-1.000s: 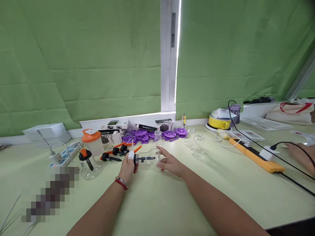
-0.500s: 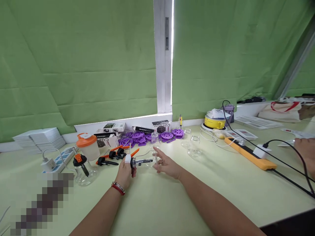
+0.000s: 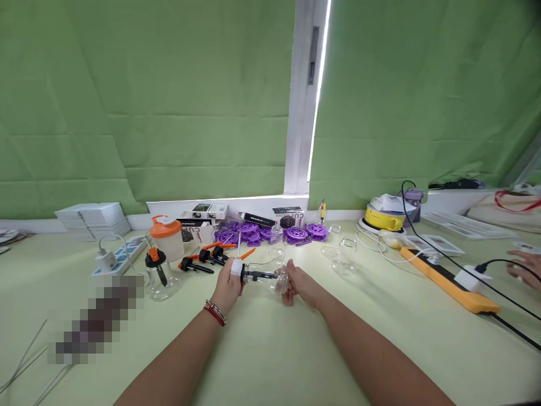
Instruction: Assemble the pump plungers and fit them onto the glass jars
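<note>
A clear glass bottle lies on its side in the air between my hands, with a black stem running inside it. My left hand, white wrap on its thumb, is closed round the black cap at the bottle's neck. The wide base end is gripped by the fingers of my right hand. Beyond my left hand lie several black caps with stems and orange handles. A similar glass bottle with a black and orange top stands upright to the left.
Purple wheel-shaped parts and small boxes lie along the back. Empty glass bottles stand right of centre. An orange-lidded cup, a blue-white power strip and an orange power strip flank them. Another person's hand is far right.
My right hand's fingers, spread at the bottle's base before, have closed round it. My left hand keeps its grip on the cap. The view has swung left, shifting everything rightward.
</note>
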### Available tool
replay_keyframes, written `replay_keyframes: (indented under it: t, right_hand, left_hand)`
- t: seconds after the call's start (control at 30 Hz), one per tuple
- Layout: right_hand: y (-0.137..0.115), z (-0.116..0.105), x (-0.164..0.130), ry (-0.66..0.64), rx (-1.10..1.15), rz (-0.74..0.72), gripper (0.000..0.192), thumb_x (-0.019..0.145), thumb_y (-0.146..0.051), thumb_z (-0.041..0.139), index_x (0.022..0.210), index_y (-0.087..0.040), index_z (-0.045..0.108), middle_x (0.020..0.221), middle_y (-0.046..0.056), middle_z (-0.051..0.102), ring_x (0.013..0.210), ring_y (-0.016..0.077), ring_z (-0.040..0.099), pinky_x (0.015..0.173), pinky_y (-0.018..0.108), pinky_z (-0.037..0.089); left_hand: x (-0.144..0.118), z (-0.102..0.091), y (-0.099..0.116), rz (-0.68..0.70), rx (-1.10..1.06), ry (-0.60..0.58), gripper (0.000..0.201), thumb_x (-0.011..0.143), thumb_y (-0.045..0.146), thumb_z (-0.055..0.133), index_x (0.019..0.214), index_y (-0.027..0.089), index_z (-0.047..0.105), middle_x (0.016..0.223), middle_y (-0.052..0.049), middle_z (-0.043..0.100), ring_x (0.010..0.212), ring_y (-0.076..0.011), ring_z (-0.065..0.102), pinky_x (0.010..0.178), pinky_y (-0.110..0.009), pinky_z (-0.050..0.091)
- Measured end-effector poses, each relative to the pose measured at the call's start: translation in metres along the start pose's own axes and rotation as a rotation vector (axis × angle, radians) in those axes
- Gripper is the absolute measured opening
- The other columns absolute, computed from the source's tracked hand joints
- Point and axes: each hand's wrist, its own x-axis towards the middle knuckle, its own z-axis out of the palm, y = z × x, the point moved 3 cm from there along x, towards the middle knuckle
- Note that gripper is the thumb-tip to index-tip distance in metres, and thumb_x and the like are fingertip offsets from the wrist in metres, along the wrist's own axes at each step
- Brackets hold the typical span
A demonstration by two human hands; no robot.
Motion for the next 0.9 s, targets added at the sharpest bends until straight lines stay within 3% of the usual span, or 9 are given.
replay_keyframes:
  t: [0.1,0.17,0.23,0.3,0.4,0.5,0.6,0.7,0.9]
  right_hand:
    - [-0.009,0.003,-0.005,-0.039,0.026,-0.132,0.073,0.077,-0.063,0.054,0.137,-0.026,0.033,0.127,0.016,0.049,0.081,0.0174,0.064,0.057,0.029,0.054]
    - [-0.014,0.005,-0.008,-0.052,0.003,-0.204,0.084,0.072,-0.050,0.069,0.141,-0.037,0.022,0.141,0.013,0.034,0.085,0.0159,0.063,0.064,0.031,0.055]
    - [-0.014,0.004,-0.008,-0.032,-0.010,-0.192,0.082,0.073,-0.049,0.068,0.140,-0.034,0.024,0.130,0.013,0.044,0.074,0.0137,0.065,0.058,0.029,0.053]
    - [-0.010,0.002,-0.006,-0.003,-0.012,-0.136,0.068,0.077,-0.058,0.058,0.131,-0.023,0.036,0.099,0.009,0.060,0.056,0.0116,0.061,0.046,0.024,0.047]
    - [-0.005,0.000,-0.001,0.025,-0.040,-0.100,0.059,0.079,-0.067,0.045,0.109,-0.016,0.048,0.063,0.000,0.059,0.039,0.0092,0.050,0.034,0.019,0.034]
    - [-0.003,0.001,0.001,0.044,-0.044,-0.059,0.063,0.079,-0.071,0.040,0.106,-0.015,0.048,0.059,0.000,0.058,0.036,0.0095,0.048,0.032,0.018,0.031]
    - [-0.008,0.003,-0.003,0.047,-0.034,-0.073,0.069,0.079,-0.068,0.045,0.126,-0.019,0.041,0.097,0.011,0.062,0.056,0.0124,0.060,0.041,0.022,0.044]
    - [-0.019,0.005,-0.010,0.002,-0.114,-0.227,0.076,0.078,-0.051,0.061,0.142,-0.035,0.022,0.139,0.012,0.035,0.079,0.0115,0.059,0.064,0.028,0.052]
    - [-0.030,0.009,-0.019,-0.018,-0.419,-0.506,0.074,0.075,-0.026,0.067,0.138,-0.039,0.031,0.146,0.005,0.021,0.094,0.0144,0.050,0.077,0.031,0.048]
  left_hand:
    - [0.004,-0.002,-0.005,-0.083,-0.047,0.058,0.042,0.084,0.058,0.033,0.073,0.020,0.046,0.047,0.006,0.045,0.033,-0.0091,0.039,0.030,-0.020,0.029]
    - [0.006,-0.003,-0.008,-0.096,-0.064,0.081,0.043,0.084,0.058,0.032,0.073,0.020,0.046,0.047,0.005,0.045,0.034,-0.0092,0.039,0.029,-0.019,0.029]
    - [0.006,-0.002,-0.008,-0.082,-0.074,0.083,0.042,0.084,0.058,0.032,0.073,0.020,0.046,0.048,0.006,0.045,0.035,-0.0088,0.039,0.030,-0.019,0.030]
    - [0.004,0.000,-0.007,-0.051,-0.071,0.068,0.041,0.085,0.057,0.033,0.072,0.020,0.045,0.048,0.006,0.045,0.035,-0.0084,0.039,0.031,-0.019,0.031]
    - [0.000,0.003,-0.005,-0.016,-0.045,0.038,0.040,0.086,0.055,0.032,0.072,0.020,0.045,0.048,0.006,0.046,0.035,-0.0083,0.040,0.032,-0.018,0.031]
    - [-0.001,0.003,-0.003,-0.007,-0.025,0.038,0.039,0.086,0.053,0.033,0.069,0.020,0.045,0.047,0.006,0.046,0.034,-0.0081,0.040,0.032,-0.019,0.031]
    - [0.000,0.003,-0.002,-0.048,-0.040,0.061,0.039,0.084,0.055,0.036,0.068,0.020,0.045,0.045,0.006,0.046,0.032,-0.0082,0.039,0.031,-0.020,0.029]
    - [0.002,0.002,-0.003,-0.138,-0.081,0.063,0.044,0.083,0.060,0.034,0.066,0.020,0.045,0.044,0.005,0.046,0.031,-0.0086,0.039,0.030,-0.020,0.030]
    - [0.003,-0.003,-0.003,-0.221,-0.043,0.061,0.043,0.081,0.060,0.037,0.063,0.022,0.042,0.042,0.006,0.041,0.033,-0.0095,0.036,0.027,-0.018,0.024]
